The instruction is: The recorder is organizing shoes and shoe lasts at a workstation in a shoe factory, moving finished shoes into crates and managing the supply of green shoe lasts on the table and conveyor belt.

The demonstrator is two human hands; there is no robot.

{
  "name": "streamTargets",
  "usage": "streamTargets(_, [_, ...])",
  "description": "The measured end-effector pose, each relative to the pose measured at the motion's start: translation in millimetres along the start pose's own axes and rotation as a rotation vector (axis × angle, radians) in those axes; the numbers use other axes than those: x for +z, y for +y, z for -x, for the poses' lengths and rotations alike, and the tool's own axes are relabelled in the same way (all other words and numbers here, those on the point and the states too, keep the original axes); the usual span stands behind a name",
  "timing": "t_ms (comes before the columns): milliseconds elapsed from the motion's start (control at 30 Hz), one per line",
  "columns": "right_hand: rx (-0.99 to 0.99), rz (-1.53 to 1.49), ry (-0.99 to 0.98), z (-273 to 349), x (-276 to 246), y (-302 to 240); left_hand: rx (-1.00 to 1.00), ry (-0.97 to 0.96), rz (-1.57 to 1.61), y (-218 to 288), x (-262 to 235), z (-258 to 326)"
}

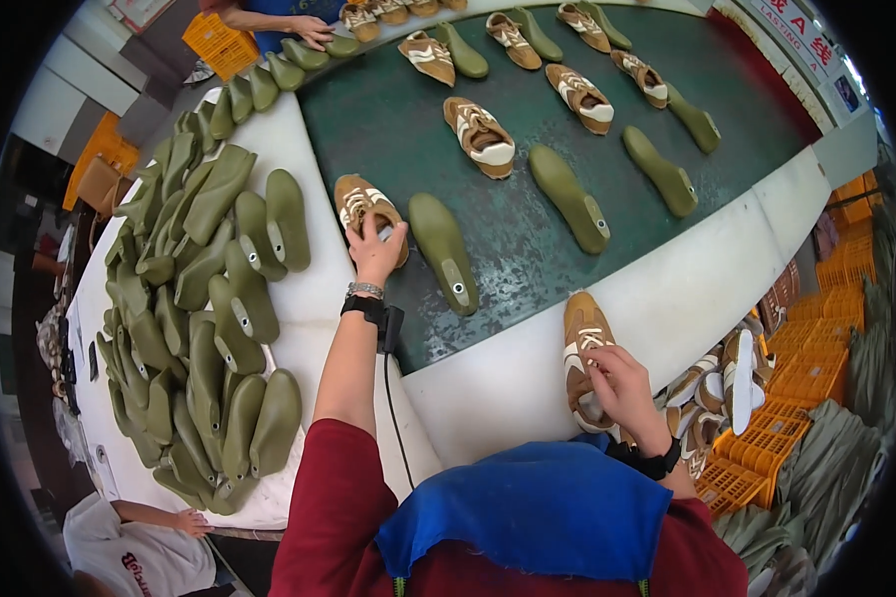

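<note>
Fingers of the left hand [376, 257] bent over the opening of a brown-and-white shoe [352, 194], touching; cannot tell whether gripping. In the head view, fingers of the right hand [623, 388] curled close together over the laces [591, 339] of a second shoe [582, 310]; cannot tell whether pinching them. Second shoe on the white border [488, 383], just left of those fingers, long axis running away from the blue apron [538, 507], toe outward, right hand nearer. First shoe on the dark green surface [508, 239], beneath the left fingers, toe pointing away and leftward, green last [438, 239] just beside. Readable lettering on a red-and-white sign [790, 32], upper right; more on a white shirt [134, 537], lower left; none readable on either shoe.
</note>
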State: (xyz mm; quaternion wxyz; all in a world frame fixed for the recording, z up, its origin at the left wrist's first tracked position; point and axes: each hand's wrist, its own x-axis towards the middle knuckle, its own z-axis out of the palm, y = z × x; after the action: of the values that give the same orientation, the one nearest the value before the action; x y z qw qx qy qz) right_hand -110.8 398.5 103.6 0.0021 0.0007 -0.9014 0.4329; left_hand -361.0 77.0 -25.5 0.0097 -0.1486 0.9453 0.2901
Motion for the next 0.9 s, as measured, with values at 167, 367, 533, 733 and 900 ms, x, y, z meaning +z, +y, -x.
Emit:
streamTargets(167, [-0.105,0.057,-0.052,-11.9,10.3,-4.7,0.388,0.169,-0.121,-22.8,23.2,-10.6])
streamTargets(367, [-0.253,0.059,-0.124,-9.5,13.7,-7.1,0.188,0.182,-0.074,-35.7,-3.7,-24.0])
streamTargets(533, [-0.245,0.040,-0.117,25.4,6.7,3.0,0.519,0.001,0.007,-23.2,-35.3,74.3])
streamTargets(733, [-0.257,0.096,-0.029,77.8,-2.6,15.3,0.842,-0.774,0.112,38.5,-56.8,280.5])
streamTargets(900, [-0.193,0.212,0.096,159.3,-12.8,-1.1,1.001,-1.164,0.102,74.7,-76.4,373.5])
